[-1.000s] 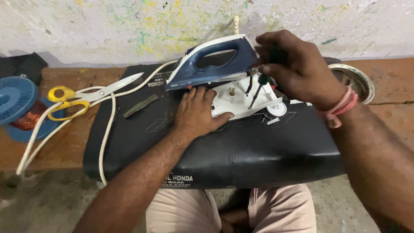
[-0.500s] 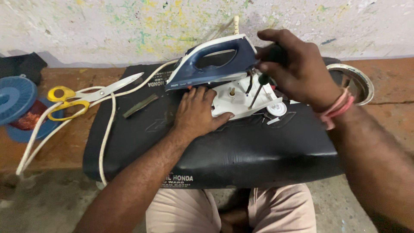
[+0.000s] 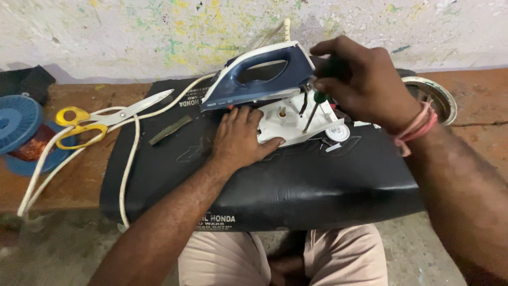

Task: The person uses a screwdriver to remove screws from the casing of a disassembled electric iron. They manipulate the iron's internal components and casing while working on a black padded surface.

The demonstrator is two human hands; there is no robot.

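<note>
A blue and white clothes iron lies opened up on a black padded seat cushion, which serves as the landmark here and rests on a reddish-brown counter. The iron sits near the cushion's far edge, its blue handle shell tilted up off the white inner body.

The left hand lies palm down on the cushion just in front of the iron, fingers spread and flat, their tips pressing against the white body's near edge; it grips nothing.

The right hand hovers over the iron's rear end, fingers curled tight around the dark green handle of a screwdriver. The shaft slants down and its tip meets the white body (the exact screw is too small to make out). A pink band circles that wrist.

A white power cord runs from the iron across the cushion's left part and loops off its left edge. Left of the cushion lie yellow-handled scissors, their blades reaching onto it, and farther left 1 blue round spool. A thin dark strip lies on the cushion near the scissors' tips. At the cushion's right far corner sits a round metal ring.
</note>
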